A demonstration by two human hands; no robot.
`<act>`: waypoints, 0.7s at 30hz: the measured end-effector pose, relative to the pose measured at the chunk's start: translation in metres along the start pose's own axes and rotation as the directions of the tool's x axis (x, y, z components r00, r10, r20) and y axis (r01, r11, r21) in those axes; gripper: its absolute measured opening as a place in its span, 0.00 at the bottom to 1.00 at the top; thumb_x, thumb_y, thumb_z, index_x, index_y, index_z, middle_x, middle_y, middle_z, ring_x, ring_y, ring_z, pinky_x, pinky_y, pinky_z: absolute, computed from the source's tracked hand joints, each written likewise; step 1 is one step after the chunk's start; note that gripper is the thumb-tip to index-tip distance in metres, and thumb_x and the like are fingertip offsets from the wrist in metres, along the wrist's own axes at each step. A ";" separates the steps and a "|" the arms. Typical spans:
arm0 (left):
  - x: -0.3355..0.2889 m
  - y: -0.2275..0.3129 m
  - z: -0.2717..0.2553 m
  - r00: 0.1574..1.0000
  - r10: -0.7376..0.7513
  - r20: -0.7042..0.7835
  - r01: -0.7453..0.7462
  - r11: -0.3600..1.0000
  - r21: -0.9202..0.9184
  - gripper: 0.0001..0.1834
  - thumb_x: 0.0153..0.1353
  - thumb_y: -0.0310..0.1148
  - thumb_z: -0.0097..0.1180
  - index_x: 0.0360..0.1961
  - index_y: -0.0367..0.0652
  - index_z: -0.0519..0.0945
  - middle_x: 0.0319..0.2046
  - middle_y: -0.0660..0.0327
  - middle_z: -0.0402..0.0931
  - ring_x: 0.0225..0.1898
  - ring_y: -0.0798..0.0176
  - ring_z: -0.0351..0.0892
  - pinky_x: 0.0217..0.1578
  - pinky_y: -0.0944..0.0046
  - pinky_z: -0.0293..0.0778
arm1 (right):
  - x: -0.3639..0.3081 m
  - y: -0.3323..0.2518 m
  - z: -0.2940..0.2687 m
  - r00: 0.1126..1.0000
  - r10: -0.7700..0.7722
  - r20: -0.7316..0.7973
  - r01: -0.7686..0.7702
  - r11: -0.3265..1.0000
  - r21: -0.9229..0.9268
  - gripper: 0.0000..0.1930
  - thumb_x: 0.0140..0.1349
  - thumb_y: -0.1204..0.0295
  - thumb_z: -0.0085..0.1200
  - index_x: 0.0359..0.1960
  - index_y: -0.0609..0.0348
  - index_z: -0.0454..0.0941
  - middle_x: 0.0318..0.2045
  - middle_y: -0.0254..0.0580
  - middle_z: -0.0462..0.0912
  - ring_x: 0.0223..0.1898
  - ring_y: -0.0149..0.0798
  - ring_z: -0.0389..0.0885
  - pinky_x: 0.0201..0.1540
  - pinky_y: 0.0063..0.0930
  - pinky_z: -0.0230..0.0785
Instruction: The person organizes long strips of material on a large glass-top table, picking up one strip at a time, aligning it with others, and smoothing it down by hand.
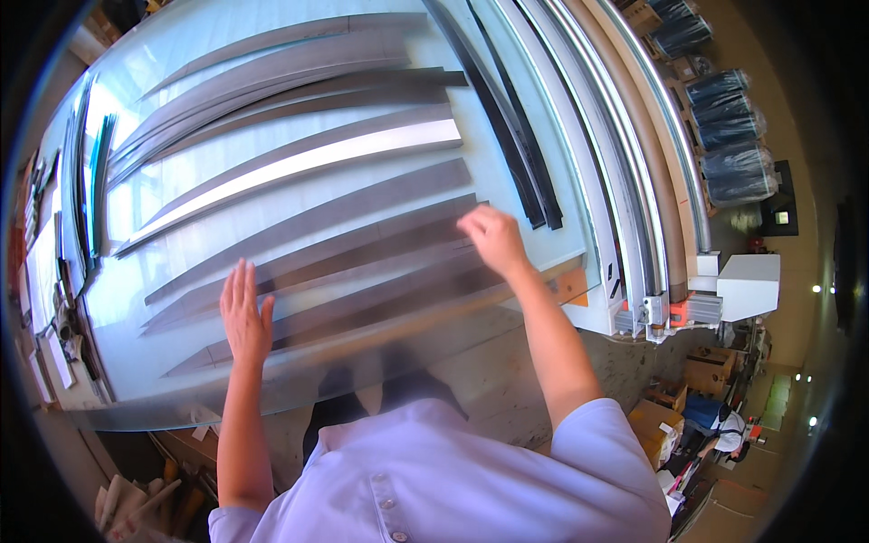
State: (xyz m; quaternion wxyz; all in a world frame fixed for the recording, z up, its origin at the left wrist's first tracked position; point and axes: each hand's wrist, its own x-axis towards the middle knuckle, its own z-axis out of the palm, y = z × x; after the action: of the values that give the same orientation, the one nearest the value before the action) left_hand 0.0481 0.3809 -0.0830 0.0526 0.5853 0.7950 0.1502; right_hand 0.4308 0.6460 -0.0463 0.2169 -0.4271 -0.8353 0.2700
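Observation:
Several long, thin grey strips lie side by side across a pale glass-like tabletop (pixel 299 217). My left hand (pixel 245 312) is open, fingers stretched together and thumb apart, over the left part of the nearest grey strips (pixel 362 303). Over the right ends of the near strips, my right hand (pixel 495 237) is closed with its fingers curled into a pinch. A dark grey strip (pixel 389 217) ends right by those fingers; whether they grip its edge is hidden. Farther off lies a strip with a bright white face (pixel 317 163).
Black strips (pixel 516 136) lie lengthwise near the table's right side, beside long metal rails (pixel 625 154) with a white end box (pixel 749 285). More dark strips (pixel 98 181) are stacked at the left edge. Plastic-wrapped black bundles (pixel 738 145) and cardboard boxes (pixel 711 371) stand to the right.

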 end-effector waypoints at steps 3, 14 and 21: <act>0.034 0.004 0.007 0.996 -0.081 -0.021 0.082 0.995 0.059 0.32 0.70 0.41 0.53 0.74 0.50 0.64 0.75 0.54 0.58 0.74 0.44 0.55 0.72 0.45 0.51 | 0.049 0.045 -0.001 0.986 0.014 -0.164 -0.039 0.988 -0.148 0.05 0.62 0.73 0.60 0.33 0.62 0.85 0.30 0.49 0.84 0.34 0.50 0.85 0.38 0.39 0.75; 0.040 -0.009 0.021 0.990 -0.142 0.014 0.138 0.978 0.157 0.32 0.70 0.42 0.53 0.75 0.56 0.64 0.76 0.56 0.54 0.75 0.44 0.53 0.72 0.44 0.49 | 0.099 0.056 0.067 0.757 0.591 -0.278 -0.649 0.727 -0.223 0.29 0.44 0.56 0.78 0.44 0.59 0.82 0.49 0.50 0.77 0.54 0.53 0.72 0.58 0.41 0.68; 0.041 -0.010 0.019 0.987 -0.159 0.023 0.153 0.975 0.160 0.32 0.70 0.42 0.53 0.74 0.58 0.64 0.77 0.59 0.53 0.76 0.46 0.52 0.72 0.47 0.50 | 0.103 0.052 0.072 0.752 0.592 -0.290 -0.644 0.753 -0.132 0.25 0.49 0.64 0.74 0.47 0.58 0.79 0.46 0.48 0.79 0.51 0.50 0.76 0.57 0.41 0.68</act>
State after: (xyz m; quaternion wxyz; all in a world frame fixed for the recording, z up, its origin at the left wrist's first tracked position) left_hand 0.0315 0.4203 -0.1003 0.0320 0.5261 0.8468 0.0717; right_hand 0.3633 0.7381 -0.1205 0.1602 -0.7302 -0.6394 0.1797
